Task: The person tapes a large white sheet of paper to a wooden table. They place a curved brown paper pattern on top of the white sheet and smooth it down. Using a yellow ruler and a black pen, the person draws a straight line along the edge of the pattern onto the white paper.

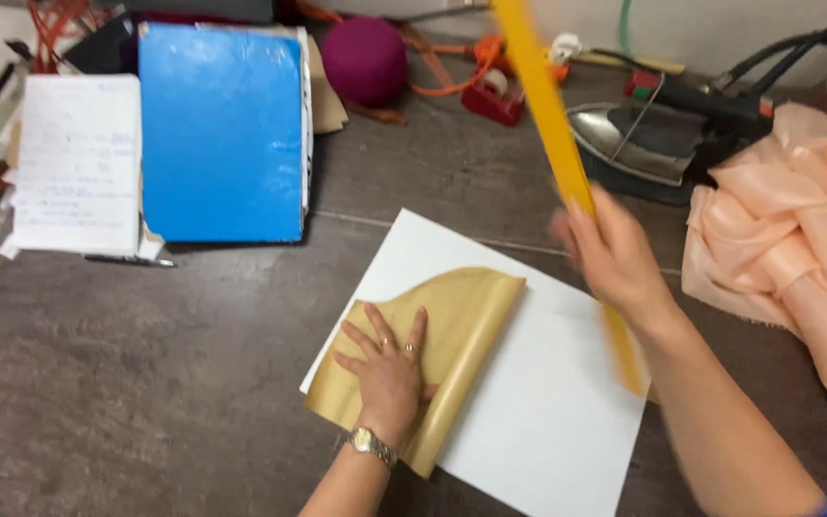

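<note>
The left hand (390,369) lies flat, fingers spread, on a curling tan paper sheet (452,330) atop a white rectangular sheet (538,412) near centre. The blurred right hand (614,254) grips a long yellow ruler (552,124), whose far end is cut off.

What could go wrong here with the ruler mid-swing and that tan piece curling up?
The right hand holds the yellow ruler blurred and tilted over the iron; it might knock it. The tan sheet curls at its upper edge, pinned only by the left hand, so it could shift on the white paper.
</note>
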